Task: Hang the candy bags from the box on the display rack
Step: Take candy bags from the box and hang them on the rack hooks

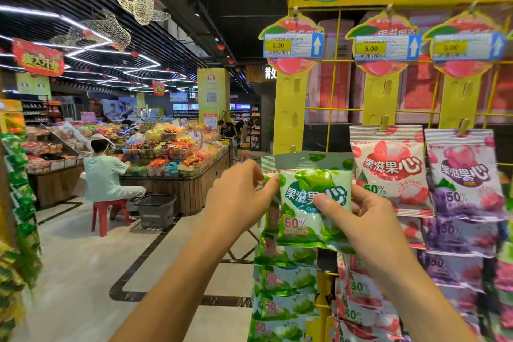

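Two-handed pinch on green bag (pixel 302 203), hung bags (pixel 286 280) behind.

Green candy bag (pixel 315 205); yellow display rack (pixel 288 108); red stool (pixel 107 214).

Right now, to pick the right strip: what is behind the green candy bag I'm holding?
Another bag's striped header peeks out at its left, above a column of green bags. Its clip and the rest are covered by the held green candy bag.
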